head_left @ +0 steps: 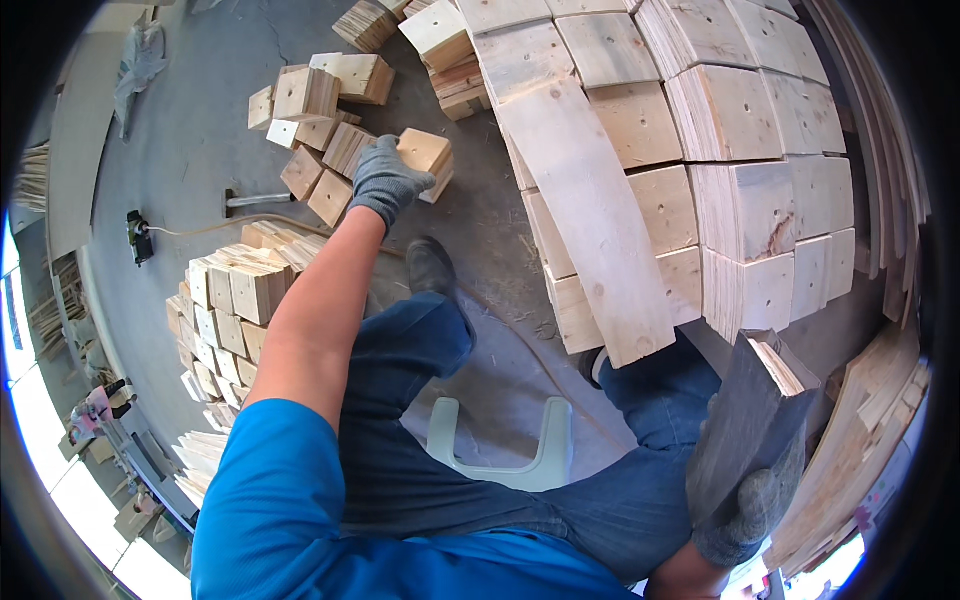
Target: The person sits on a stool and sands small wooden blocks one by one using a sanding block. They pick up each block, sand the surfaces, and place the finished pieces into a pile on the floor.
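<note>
Knit-gloved left hand (386,182) against square-faced pale wood block (425,151)

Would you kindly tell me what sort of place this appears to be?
It looks like a woodworking workshop, judging by the large stack of cut wooden blocks, the long boards along the right, and the hammer on the floor.

The left arm (318,320) stretches far forward, left hand (387,182) curled; the right hand (750,515) grips low beside the right thigh (640,460).
</note>
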`<state>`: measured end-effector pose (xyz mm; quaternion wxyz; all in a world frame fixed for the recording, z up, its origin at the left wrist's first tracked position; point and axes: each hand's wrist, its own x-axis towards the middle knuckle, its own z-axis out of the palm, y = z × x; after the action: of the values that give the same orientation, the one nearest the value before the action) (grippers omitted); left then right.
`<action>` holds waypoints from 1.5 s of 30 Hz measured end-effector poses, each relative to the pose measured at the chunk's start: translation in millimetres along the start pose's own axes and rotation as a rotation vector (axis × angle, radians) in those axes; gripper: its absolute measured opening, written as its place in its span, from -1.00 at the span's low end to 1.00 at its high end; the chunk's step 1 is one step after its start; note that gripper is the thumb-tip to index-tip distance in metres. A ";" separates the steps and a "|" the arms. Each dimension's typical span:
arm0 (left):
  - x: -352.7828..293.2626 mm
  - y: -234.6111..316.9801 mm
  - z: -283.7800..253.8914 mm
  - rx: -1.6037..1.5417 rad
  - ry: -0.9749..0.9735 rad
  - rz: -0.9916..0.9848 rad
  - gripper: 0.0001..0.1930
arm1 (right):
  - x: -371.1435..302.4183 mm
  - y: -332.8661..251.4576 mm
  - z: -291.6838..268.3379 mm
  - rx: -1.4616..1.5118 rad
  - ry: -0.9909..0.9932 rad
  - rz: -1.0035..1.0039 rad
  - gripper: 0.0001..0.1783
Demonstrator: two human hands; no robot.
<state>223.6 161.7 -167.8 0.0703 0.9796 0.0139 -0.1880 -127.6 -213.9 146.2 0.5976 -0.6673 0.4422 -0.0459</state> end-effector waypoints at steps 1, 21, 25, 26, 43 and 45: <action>-1.5 -1.2 -1.6 -0.054 0.008 0.036 -0.06 | -0.3 4.4 -3.9 0.000 0.029 -0.004 0.38; -10.1 -9.7 28.0 0.092 -0.118 0.050 0.25 | 2.3 -14.9 2.1 -0.067 -0.072 0.058 0.36; -21.1 -1.3 17.6 0.062 -0.183 -0.014 0.17 | 1.2 -9.4 -0.4 -0.116 -0.055 0.018 0.38; -26.0 0.5 13.7 0.080 -0.173 -0.006 0.15 | 0.3 -8.0 -1.0 -0.142 -0.042 -0.007 0.39; -174.4 13.3 -187.5 -0.401 0.236 0.357 0.05 | -13.0 -18.1 -19.0 -0.108 -0.309 -0.465 -0.07; -198.3 18.6 -197.5 -0.500 0.248 0.352 0.08 | -10.0 -8.0 -21.9 -0.070 -0.293 -0.470 -0.11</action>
<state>112.7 171.3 89.7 0.3379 0.9347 -0.1012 -0.0431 -142.2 -224.9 163.7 0.6048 -0.7712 0.1855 -0.0708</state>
